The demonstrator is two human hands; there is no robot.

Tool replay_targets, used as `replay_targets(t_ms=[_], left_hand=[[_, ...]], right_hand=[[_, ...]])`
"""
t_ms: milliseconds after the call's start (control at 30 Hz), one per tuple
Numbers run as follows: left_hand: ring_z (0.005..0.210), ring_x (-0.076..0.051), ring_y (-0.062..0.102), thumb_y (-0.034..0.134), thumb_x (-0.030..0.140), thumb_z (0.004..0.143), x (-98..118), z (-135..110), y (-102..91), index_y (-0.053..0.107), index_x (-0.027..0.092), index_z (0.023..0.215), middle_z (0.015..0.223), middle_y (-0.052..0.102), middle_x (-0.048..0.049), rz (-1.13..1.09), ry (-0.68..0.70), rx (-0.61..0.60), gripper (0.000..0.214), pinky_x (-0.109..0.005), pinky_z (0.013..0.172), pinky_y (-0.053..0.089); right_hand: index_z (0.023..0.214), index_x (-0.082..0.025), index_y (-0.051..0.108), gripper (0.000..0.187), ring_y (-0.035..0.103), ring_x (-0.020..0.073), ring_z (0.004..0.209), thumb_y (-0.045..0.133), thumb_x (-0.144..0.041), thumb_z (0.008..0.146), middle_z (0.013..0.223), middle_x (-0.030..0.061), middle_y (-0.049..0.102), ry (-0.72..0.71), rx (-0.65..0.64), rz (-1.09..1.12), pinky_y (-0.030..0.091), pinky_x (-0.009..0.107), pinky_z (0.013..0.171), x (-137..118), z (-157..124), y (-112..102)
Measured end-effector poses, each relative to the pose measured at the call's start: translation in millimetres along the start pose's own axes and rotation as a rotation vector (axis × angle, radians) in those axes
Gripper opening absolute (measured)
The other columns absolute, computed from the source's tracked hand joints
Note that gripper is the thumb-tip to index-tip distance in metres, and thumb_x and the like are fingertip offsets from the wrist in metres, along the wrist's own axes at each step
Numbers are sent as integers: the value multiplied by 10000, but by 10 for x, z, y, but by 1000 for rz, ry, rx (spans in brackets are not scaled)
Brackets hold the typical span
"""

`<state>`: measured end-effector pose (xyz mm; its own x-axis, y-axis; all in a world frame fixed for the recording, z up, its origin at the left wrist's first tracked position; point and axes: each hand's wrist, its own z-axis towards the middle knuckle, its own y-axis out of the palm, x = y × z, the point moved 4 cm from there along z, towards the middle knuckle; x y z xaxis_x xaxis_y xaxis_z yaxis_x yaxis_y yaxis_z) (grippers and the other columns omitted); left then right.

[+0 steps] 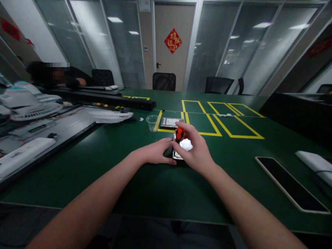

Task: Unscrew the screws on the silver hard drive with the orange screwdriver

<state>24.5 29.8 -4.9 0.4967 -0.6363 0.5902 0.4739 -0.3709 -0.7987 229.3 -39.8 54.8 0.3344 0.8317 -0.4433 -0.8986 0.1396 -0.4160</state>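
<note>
A hard drive (184, 145) with a shiny silver face lies on the green table in front of me. My left hand (159, 151) grips its left side, thumb at the near corner and fingers at the far one. Over the drive, my right hand (194, 147) is closed around the orange and black handle of a screwdriver (179, 134), held upright. The screwdriver's tip is hidden, so I cannot tell whether it touches a screw. Just behind lies a second hard drive (169, 122) with a white label, and left of that stands a clear plastic cup (153, 124).
Yellow tape rectangles (245, 136) mark the green table (124, 193). A dark-screened phone (292, 183) and a white device (316, 166) lie at the right. White fan parts (110, 116) and long black bars (124, 101) occupy the left, where another person (75, 77) sits behind.
</note>
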Motion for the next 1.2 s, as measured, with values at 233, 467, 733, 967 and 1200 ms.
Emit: replay_targets(t_ms=[233, 467, 733, 967, 1200], left_hand=[[1804, -513, 667, 1123, 624, 958, 2, 5, 0, 748, 276, 1767, 1903, 715, -187, 2, -3, 0, 957, -666, 1541, 522], [1810, -515, 657, 1108, 616, 978, 34, -1, -12, 732, 256, 1794, 1919, 699, -206, -23, -9, -14, 968, -689, 1563, 492], [1759, -495, 703, 1122, 574, 963, 6, -8, -3, 777, 297, 1712, 1874, 739, -162, -22, 16, 3, 870, -668, 1524, 539], [1751, -506, 704, 1095, 625, 977, 25, -2, -7, 769, 273, 1724, 1825, 761, -189, -8, -2, -11, 887, -679, 1518, 541], [1761, -508, 687, 1113, 592, 964, 20, -1, -8, 783, 254, 1702, 1858, 738, -197, -28, -6, -11, 876, -685, 1539, 513]], right_hand=[[1799, -380, 689, 639, 868, 308, 1168, 727, -207, 1185, 1494, 111, 832, 39, -17, 52, 786, 517, 1037, 19, -27, 28], [1804, -376, 676, 639, 883, 314, 1224, 716, -204, 1190, 1548, 118, 834, 2, -25, 65, 788, 534, 1078, 4, -31, 35], [1733, -358, 730, 547, 833, 316, 1091, 808, -282, 1197, 1390, 98, 866, 35, 1, -39, 772, 544, 1007, -1, 12, -21], [1772, -368, 689, 608, 869, 325, 1247, 709, -187, 1192, 1535, 118, 848, 3, -28, 45, 770, 566, 1111, -32, -14, 22], [1751, -353, 705, 600, 851, 309, 1173, 757, -212, 1171, 1456, 105, 865, -18, -13, -13, 758, 537, 1082, -40, 14, -4]])
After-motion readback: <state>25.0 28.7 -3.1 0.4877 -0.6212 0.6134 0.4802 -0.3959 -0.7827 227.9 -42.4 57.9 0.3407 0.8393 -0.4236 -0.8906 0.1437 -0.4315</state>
